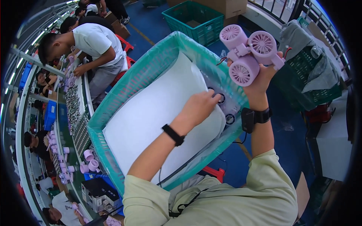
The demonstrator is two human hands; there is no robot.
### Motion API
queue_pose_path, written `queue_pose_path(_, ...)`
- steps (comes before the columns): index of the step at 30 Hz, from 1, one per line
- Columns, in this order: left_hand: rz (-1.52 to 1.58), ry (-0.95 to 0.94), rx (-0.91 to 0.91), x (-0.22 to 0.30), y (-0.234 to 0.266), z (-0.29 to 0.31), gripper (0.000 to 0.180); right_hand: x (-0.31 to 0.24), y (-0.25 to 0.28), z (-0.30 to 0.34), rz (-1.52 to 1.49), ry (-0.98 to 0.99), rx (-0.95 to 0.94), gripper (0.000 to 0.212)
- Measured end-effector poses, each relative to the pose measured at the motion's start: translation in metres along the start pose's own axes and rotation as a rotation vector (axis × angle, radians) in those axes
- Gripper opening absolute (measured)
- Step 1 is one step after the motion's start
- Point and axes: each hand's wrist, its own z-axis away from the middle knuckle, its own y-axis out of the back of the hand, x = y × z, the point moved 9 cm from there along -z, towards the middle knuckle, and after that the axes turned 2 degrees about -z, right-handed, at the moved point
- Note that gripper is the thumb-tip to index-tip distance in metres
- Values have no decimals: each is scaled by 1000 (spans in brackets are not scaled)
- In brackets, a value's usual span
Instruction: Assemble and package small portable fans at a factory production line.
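My right hand [260,77] is raised over the right rim of a teal plastic crate [109,165], closed around three pink handheld fans [263,45]. Their round grilles point in different directions, and short red wires stick out at the sides. Inside the crate, which is lined with clear plastic film, lies a large white sheet [158,113]. My left hand [198,109] has its fingers curled at the sheet's right edge and pinches it. Beside that edge, more pale purple fans [230,119] show partly under the film; the sheet hides the rest.
An assembly line [77,124] with pink fan parts runs along the left, where several people sit. Another green crate [194,24] stands on the blue floor beyond mine. A dark green crate [301,71] draped with grey film is at the right, and a red stool [215,173] is near me.
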Motion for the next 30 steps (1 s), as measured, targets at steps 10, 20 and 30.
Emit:
queue_pose_path(10,-228,554,161,31,185,189,27,5,-8,1,245,-31,-56,89)
queue_pose_path(20,-164,777,407,41,157,286,35,37,-10,4,304,-215,-69,89)
queue_pose_path(30,-185,491,412,36,142,224,52,22,5,-1,302,-131,-12,85)
